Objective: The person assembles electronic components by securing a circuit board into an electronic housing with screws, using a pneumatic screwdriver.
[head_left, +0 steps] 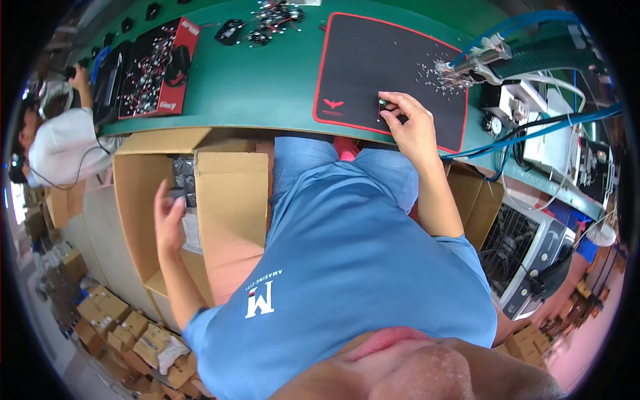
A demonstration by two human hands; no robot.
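Observation:
At the left, my left hand [169, 223] is over an open cardboard box [137, 200], slightly smeared by motion. A small black part [177, 193] shows between its thumb and fingers; its exact kind is unclear. Inside the box lie dark plastic bags [185, 168]. My right hand [412, 127] rests above the near edge of a black mat [360, 67] with a red border. Its thumb and fingertips pinch a small dark circuit board [382, 105] with a bit of green on it. Many tiny pale pieces [433, 77] are scattered over the mat's right side.
On the green table [260, 87] stands a red box [179, 87] of small wired parts. More wired parts [277, 20] lie farther back. A metal machine head [477, 63] with blue hoses reaches over the mat. A co-worker [63, 147] sits at far left. Cardboard boxes [107, 307] cover the floor.

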